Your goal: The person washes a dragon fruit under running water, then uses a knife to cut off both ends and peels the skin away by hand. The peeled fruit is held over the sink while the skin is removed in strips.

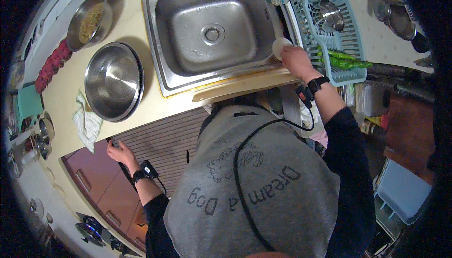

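Note:
My right hand (297,60) grips a small round white object (280,47), perhaps a dish or lid, at the right rim of the stainless steel sink (215,7). My fingers hide part of it. Water drops dot the sink's floor around the drain (212,34). Down by the counter's front edge, my left hand (120,153) holds nothing, its fingers apart. The nearest thing to it is a white cloth (86,124) draped over that edge. Above the cloth stand nested stainless steel bowls (113,81), the inner one seemingly perforated.
A light-blue dish rack (348,78) right of the sink holds a metal bowl (332,15) and green peppers (344,60). Back left are a metal bowl (72,28) with yellowish contents and a red bundle (53,65). A gas burner (90,231) shows a blue flame at lower left.

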The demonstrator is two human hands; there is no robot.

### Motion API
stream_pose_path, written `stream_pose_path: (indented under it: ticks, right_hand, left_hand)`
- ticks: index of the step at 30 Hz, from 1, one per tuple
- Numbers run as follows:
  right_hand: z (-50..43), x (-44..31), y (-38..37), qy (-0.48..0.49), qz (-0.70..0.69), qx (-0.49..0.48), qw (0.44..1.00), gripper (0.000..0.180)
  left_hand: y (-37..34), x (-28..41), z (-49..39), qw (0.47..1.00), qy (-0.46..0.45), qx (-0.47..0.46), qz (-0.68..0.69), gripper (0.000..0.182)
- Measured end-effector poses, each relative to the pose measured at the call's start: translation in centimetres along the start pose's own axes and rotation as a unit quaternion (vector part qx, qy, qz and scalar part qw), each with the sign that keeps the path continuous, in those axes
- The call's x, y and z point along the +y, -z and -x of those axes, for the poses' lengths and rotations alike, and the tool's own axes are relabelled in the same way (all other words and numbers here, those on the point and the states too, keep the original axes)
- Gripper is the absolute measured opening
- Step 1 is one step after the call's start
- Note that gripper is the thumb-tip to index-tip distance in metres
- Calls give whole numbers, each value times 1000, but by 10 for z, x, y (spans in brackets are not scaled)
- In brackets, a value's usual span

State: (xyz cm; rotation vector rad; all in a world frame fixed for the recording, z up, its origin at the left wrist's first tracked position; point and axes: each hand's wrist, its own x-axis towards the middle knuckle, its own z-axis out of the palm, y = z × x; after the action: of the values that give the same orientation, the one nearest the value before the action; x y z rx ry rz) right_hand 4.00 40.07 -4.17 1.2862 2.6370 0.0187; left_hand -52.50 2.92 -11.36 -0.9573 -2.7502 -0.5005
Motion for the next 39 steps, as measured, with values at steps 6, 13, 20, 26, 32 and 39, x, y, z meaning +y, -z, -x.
stream_pose_path:
  ticks: [6, 13, 20, 26, 32, 39]
  right_hand:
    - [-37, 0, 45, -125, -270, 53, 953, 18]
    - [-102, 9, 74, -124, -672, 66, 727, 12]
    - [-159, 50, 81, -113, -208, 118, 964, 19]
    - [-180, 92, 92, -174, -78, 170, 967, 24]
    - [-194, 109, 90, -182, -19, 159, 970, 22]
    - [-208, 125, 85, -179, -49, 173, 967, 18]
  left_hand:
    - [-1, 4, 20, 999, 40, -12, 16, 45]
    - [-6, 5, 38, 998, 54, -23, 13, 45]
    - [4, 9, 66, 991, 104, -42, 67, 47]
    - [6, 6, 95, 989, 115, -72, 53, 46]
    - [-4, 5, 107, 983, 130, -104, 82, 47]
    - [-8, 17, 99, 983, 119, -110, 86, 43]
